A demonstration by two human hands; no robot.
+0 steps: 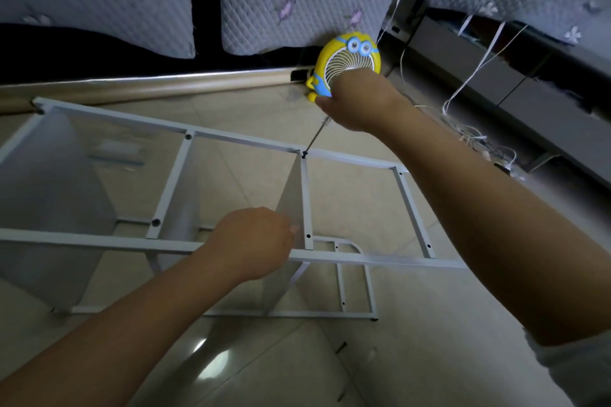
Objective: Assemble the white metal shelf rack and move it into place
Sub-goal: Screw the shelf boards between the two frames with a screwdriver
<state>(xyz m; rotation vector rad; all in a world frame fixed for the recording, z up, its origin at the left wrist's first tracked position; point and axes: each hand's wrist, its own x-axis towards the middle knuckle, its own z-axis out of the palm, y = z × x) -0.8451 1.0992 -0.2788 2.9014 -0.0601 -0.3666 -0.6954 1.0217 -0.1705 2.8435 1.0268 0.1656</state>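
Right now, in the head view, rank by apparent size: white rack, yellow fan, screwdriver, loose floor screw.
1. white rack
2. yellow fan, partly hidden
3. screwdriver, only its shaft shows below the right hand
4. loose screw

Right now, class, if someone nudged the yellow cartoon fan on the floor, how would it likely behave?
The yellow fan probably tips easily: it stands upright on small feet. It looks like light plastic, so it may slide on the glossy floor tiles.
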